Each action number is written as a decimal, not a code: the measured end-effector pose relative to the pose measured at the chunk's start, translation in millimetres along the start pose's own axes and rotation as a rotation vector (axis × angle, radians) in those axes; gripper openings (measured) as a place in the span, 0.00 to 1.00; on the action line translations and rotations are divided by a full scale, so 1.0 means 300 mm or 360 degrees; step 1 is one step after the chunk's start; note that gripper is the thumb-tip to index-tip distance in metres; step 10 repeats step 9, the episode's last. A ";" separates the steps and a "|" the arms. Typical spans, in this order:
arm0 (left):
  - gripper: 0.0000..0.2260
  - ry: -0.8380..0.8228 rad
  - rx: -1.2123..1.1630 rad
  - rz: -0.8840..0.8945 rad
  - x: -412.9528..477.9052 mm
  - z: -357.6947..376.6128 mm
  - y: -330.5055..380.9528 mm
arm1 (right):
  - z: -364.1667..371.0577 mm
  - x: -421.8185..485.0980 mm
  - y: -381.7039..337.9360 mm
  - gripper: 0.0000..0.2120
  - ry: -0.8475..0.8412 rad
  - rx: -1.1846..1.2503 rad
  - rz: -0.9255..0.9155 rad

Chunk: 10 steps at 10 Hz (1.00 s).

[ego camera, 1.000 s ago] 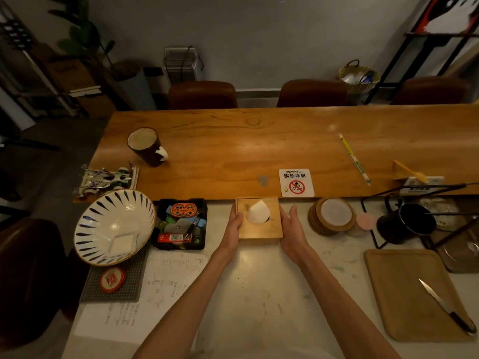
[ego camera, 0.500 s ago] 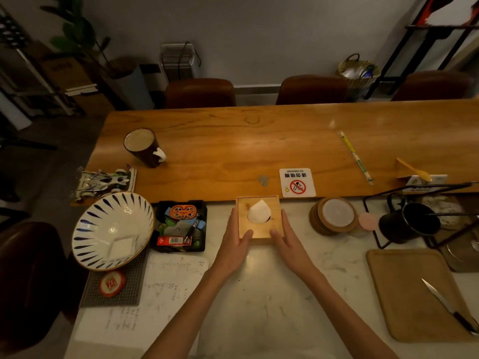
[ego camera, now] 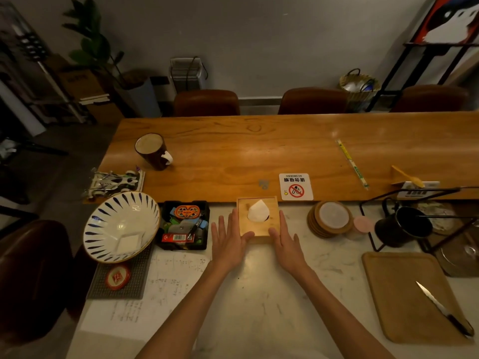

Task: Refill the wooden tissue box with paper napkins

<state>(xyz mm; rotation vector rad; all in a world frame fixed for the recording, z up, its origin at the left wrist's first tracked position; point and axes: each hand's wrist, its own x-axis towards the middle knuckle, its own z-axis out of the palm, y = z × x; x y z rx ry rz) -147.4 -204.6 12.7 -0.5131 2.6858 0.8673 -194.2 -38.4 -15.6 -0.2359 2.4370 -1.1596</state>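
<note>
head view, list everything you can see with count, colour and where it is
wooden tissue box: 1, light wood, counter centre, at the wooden table's edge
napkin: 1, white, poking from the box top
mug: 1, dark brown, wooden table, left
no-smoking sign: 1, white and red, beyond and right of the box
bowl: 1, white with blue stripes, counter left
black tray: 1, holds small items, left of the box
coasters: a stack, brown, right of the box
cutting board: 1, tan, counter right
knife: 1, silver blade, on the board
left hand: open, flat, thumb against the box
right hand: open, flat, thumb against the box
</note>
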 end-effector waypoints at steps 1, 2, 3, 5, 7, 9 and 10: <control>0.35 -0.0025 0.0182 -0.0007 0.010 0.000 -0.009 | -0.001 0.000 0.008 0.32 -0.0015 -0.0010 0.0006; 0.38 0.0022 0.0435 -0.0043 0.025 0.017 -0.022 | 0.001 0.009 0.020 0.33 -0.0032 -0.0035 0.0019; 0.38 0.0088 0.0525 -0.0093 0.022 0.033 -0.014 | -0.002 0.015 0.026 0.32 -0.0057 -0.0006 0.0064; 0.37 0.0073 0.0734 -0.0183 0.015 0.017 0.017 | -0.022 0.003 -0.011 0.33 -0.0102 0.0081 0.0123; 0.35 0.0076 0.0434 -0.0089 -0.024 -0.056 0.052 | -0.093 -0.001 -0.084 0.31 -0.0244 -0.0341 0.0368; 0.19 -0.0008 0.0785 0.0079 -0.128 -0.220 0.039 | -0.210 -0.118 -0.223 0.18 -0.0245 -0.0800 0.0496; 0.19 -0.0008 0.0785 0.0079 -0.128 -0.220 0.039 | -0.210 -0.118 -0.223 0.18 -0.0245 -0.0800 0.0496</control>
